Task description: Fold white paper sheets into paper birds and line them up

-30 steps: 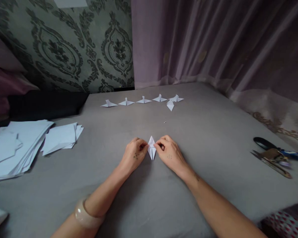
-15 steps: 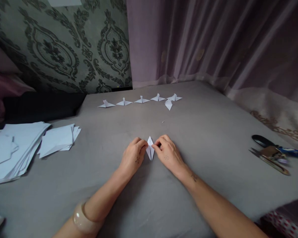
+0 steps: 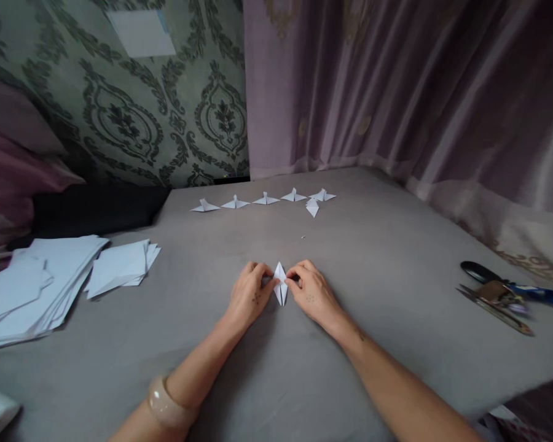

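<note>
Between my hands lies a small white folded paper [image 3: 281, 293], a narrow diamond with a slit down its near half. My left hand [image 3: 253, 288] pinches its left edge with thumb and forefinger. From the other side, the fingertips of my right hand [image 3: 312, 291] grip the right edge. Farther back stands a row of several white origami cranes [image 3: 265, 199]. A separate folded paper piece [image 3: 312, 208] rests just in front of the rightmost crane.
Large white sheets [image 3: 69, 264] and a stack of smaller paper pieces [image 3: 120, 265] lie at left. Scissors [image 3: 498, 312], a brown item [image 3: 494, 290] and a black-and-blue tool [image 3: 534, 293] are at right. A tiny white scrap [image 3: 303, 237] sits beyond my hands on the grey cloth [image 3: 373, 245].
The camera view has tilted up a little, so everything appears lower. My left thumb has shifted inward over the folded paper; both hands still hold its edges.
</note>
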Demonstrator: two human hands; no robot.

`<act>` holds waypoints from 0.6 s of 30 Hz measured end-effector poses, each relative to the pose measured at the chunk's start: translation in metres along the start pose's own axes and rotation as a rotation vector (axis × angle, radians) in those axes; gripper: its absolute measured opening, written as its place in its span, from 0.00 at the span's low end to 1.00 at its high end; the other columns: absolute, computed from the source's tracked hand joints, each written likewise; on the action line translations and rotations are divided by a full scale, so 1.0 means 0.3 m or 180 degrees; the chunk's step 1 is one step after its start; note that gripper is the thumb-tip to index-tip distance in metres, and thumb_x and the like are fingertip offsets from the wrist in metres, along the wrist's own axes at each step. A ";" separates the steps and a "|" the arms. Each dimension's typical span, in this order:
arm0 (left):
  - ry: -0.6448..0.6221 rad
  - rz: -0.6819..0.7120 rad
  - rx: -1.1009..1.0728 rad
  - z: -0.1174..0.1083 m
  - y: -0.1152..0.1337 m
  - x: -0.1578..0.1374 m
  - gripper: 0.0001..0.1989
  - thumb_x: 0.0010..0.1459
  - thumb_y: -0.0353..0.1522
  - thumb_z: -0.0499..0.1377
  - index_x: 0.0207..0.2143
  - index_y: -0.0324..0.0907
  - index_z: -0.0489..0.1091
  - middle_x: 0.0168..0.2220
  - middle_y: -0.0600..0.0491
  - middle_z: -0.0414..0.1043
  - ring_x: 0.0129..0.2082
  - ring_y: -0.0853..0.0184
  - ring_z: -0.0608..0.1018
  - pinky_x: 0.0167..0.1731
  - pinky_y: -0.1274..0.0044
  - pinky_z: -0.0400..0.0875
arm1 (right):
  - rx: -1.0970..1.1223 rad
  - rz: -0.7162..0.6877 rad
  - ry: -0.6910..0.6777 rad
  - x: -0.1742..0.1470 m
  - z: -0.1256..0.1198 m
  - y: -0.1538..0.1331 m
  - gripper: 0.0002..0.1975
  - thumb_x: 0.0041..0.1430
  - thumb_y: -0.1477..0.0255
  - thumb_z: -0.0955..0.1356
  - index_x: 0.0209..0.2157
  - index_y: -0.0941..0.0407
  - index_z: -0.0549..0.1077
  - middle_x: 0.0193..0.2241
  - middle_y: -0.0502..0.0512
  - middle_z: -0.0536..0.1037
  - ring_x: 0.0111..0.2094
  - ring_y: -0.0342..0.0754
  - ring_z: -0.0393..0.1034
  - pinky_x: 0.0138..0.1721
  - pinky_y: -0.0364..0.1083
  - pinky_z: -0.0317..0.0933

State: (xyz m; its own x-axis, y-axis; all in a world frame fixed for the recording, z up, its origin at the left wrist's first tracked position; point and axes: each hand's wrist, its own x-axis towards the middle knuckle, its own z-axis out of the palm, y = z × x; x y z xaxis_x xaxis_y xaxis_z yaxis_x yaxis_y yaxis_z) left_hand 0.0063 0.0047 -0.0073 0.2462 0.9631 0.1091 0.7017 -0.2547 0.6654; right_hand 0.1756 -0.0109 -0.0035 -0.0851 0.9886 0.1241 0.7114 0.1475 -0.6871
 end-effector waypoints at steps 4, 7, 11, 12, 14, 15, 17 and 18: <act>0.0080 0.0094 -0.0250 0.011 -0.014 -0.008 0.07 0.54 0.33 0.58 0.34 0.39 0.70 0.35 0.50 0.65 0.31 0.67 0.69 0.34 0.75 0.65 | 0.0103 -0.0038 0.0019 -0.006 -0.005 -0.012 0.03 0.55 0.75 0.66 0.31 0.56 0.73 0.34 0.51 0.71 0.27 0.40 0.64 0.33 0.41 0.60; 0.0078 0.0010 -0.0551 0.006 -0.007 -0.008 0.06 0.51 0.33 0.60 0.29 0.39 0.70 0.32 0.51 0.66 0.30 0.68 0.69 0.33 0.76 0.64 | 0.0228 -0.0091 0.0074 -0.012 -0.006 -0.018 0.03 0.55 0.75 0.65 0.30 0.56 0.72 0.33 0.51 0.71 0.27 0.40 0.65 0.33 0.41 0.60; 0.0029 -0.0261 -0.1684 -0.013 0.019 -0.003 0.11 0.50 0.38 0.61 0.29 0.38 0.69 0.26 0.54 0.68 0.26 0.70 0.70 0.29 0.78 0.64 | 0.0825 0.0067 0.0226 -0.011 -0.009 -0.023 0.06 0.54 0.71 0.67 0.35 0.56 0.71 0.33 0.51 0.74 0.29 0.42 0.67 0.32 0.42 0.62; 0.0032 -0.0311 -0.2023 -0.019 0.028 -0.004 0.13 0.50 0.40 0.61 0.29 0.38 0.68 0.26 0.55 0.69 0.26 0.70 0.70 0.28 0.79 0.64 | 0.1062 0.0108 0.0266 -0.010 -0.012 -0.026 0.10 0.53 0.70 0.68 0.38 0.56 0.71 0.35 0.52 0.75 0.30 0.43 0.68 0.31 0.42 0.62; 0.0110 -0.0321 -0.2487 -0.032 0.046 -0.008 0.15 0.49 0.41 0.63 0.29 0.38 0.67 0.26 0.54 0.71 0.27 0.70 0.72 0.29 0.79 0.64 | 0.1544 0.0108 0.0278 -0.009 -0.022 -0.038 0.16 0.52 0.67 0.69 0.42 0.57 0.70 0.37 0.55 0.76 0.33 0.44 0.69 0.30 0.42 0.63; 0.0173 -0.0286 -0.2604 -0.039 0.056 -0.011 0.15 0.48 0.41 0.64 0.29 0.38 0.67 0.27 0.54 0.72 0.28 0.70 0.72 0.29 0.79 0.65 | 0.1757 0.0066 0.0239 -0.010 -0.029 -0.045 0.16 0.52 0.65 0.69 0.42 0.57 0.71 0.37 0.56 0.76 0.34 0.45 0.70 0.31 0.42 0.64; 0.0302 -0.0214 -0.2752 -0.049 0.072 -0.020 0.15 0.47 0.40 0.65 0.28 0.38 0.67 0.27 0.54 0.72 0.28 0.70 0.72 0.30 0.79 0.65 | 0.2085 0.0028 0.0138 -0.015 -0.043 -0.061 0.15 0.53 0.63 0.69 0.40 0.58 0.73 0.34 0.56 0.77 0.34 0.45 0.70 0.34 0.43 0.64; 0.0346 -0.0185 -0.2814 -0.052 0.078 -0.025 0.15 0.47 0.40 0.65 0.28 0.38 0.67 0.26 0.55 0.72 0.28 0.71 0.72 0.31 0.79 0.65 | 0.2185 0.0038 0.0105 -0.019 -0.050 -0.069 0.15 0.53 0.62 0.69 0.38 0.58 0.73 0.32 0.55 0.77 0.33 0.45 0.70 0.35 0.43 0.64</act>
State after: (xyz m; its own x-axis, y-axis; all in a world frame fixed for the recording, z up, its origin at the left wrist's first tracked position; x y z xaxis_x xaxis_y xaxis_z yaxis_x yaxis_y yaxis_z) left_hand 0.0105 -0.0072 0.0191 0.1299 0.9868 0.0971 -0.0722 -0.0883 0.9935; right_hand 0.1719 -0.0201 0.0207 -0.0511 0.9905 0.1280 0.1081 0.1329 -0.9852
